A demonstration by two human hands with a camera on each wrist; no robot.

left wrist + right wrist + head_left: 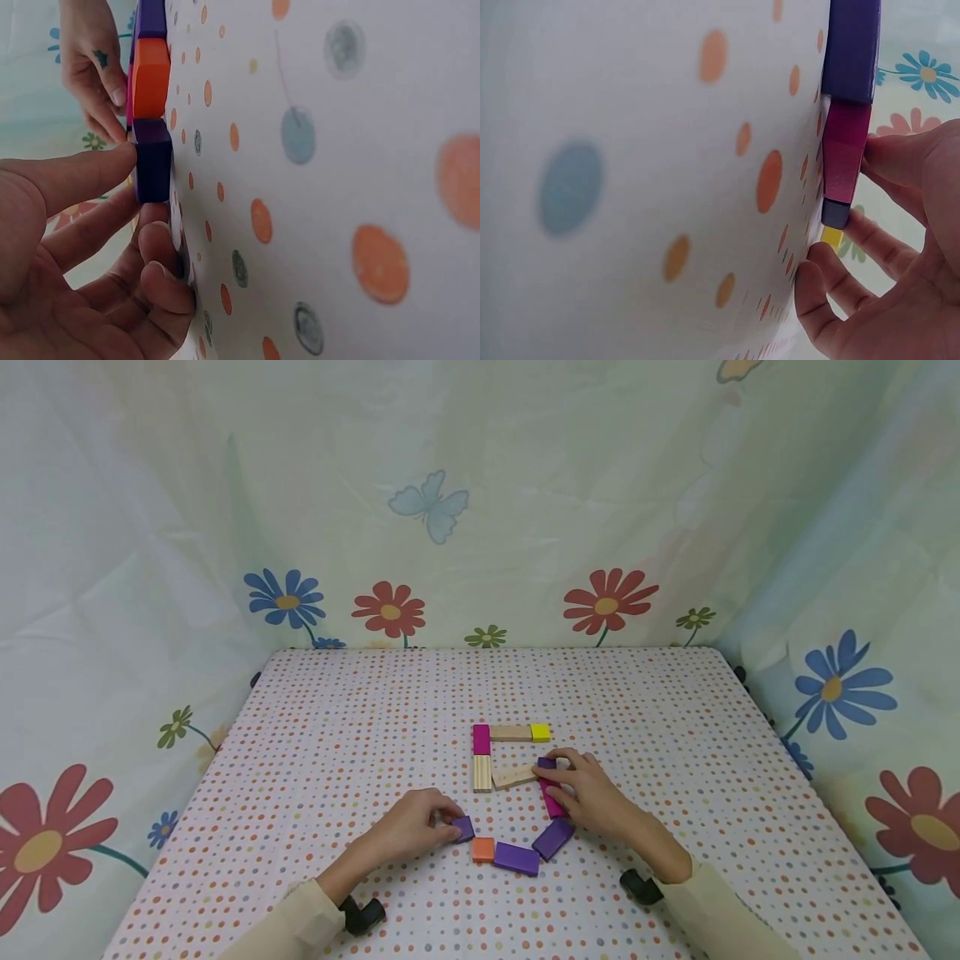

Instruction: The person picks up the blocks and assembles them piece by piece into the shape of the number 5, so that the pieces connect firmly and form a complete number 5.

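Note:
A small purple block is pinched between the thumb and fingers of my left hand, down on the table beside an orange block. My right hand holds the right side of the block figure. Its fingers touch a small purple block at the far end, and its thumb lies against a magenta block. In the right wrist view, the thumb is at the magenta block and a finger reaches the purple end. The orange block appears close past the left hand's purple block.
Two longer purple blocks curve along the near side. Beyond lie a magenta block, plain wood blocks and a yellow block. A dotted cloth covers the table; flowered curtains surround it.

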